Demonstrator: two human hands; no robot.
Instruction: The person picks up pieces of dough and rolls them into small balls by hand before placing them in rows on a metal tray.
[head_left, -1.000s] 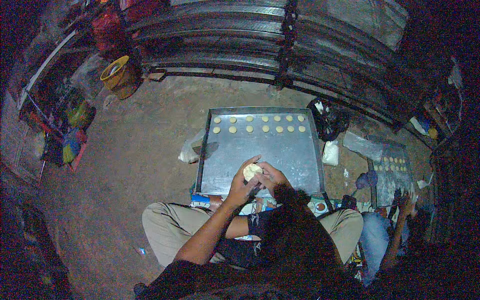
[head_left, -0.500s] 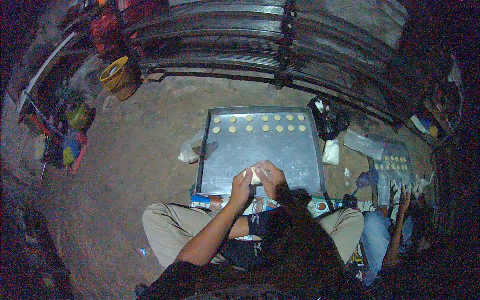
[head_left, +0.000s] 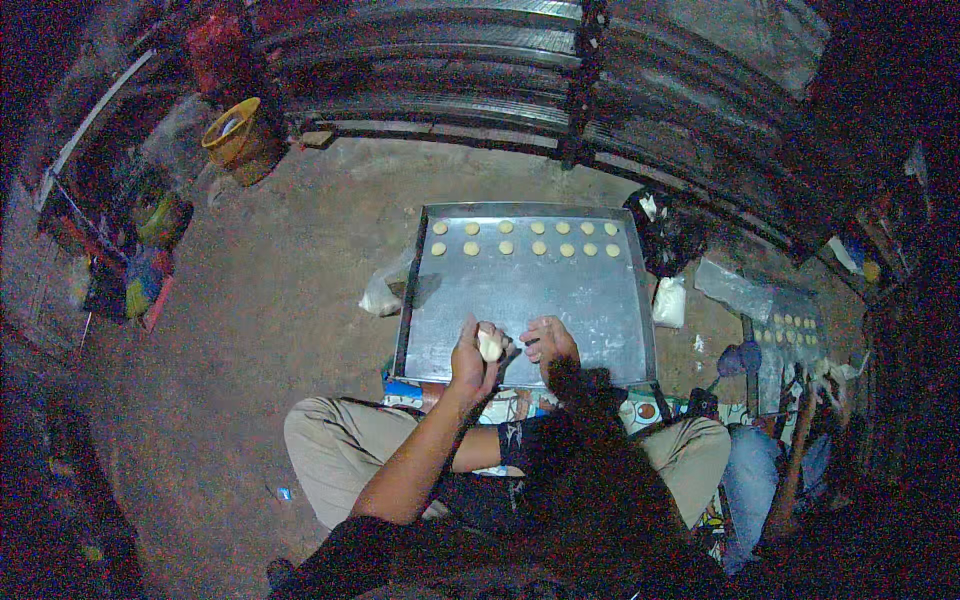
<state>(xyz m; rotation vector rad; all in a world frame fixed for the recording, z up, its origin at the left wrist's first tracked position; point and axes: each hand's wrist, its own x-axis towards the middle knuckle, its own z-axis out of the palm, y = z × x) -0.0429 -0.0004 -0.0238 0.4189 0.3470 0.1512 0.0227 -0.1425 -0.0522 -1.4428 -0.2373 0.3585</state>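
Over the near part of a metal baking tray (head_left: 520,295), my left hand (head_left: 468,362) is closed around a pale lump of dough (head_left: 490,346), which shows between thumb and fingers. A small gap to the right, my right hand (head_left: 552,352) is held with its fingers curled in; whether a bit of dough is in them is hidden. Two rows of small flat dough rounds (head_left: 507,247) lie along the tray's far side. White smears of flour mark its bare metal.
Plastic bags flank the tray, a pale one (head_left: 380,298) at left and a white packet (head_left: 669,303) at right. A black bag (head_left: 665,235) lies behind that. At far right another person's hand (head_left: 808,385) is by a second tray of dough rounds (head_left: 788,328). A yellow bucket (head_left: 238,138) stands far left.
My hands were together on the dough and have come apart. The lump is now in my left hand; my right hand has drawn off to the right.
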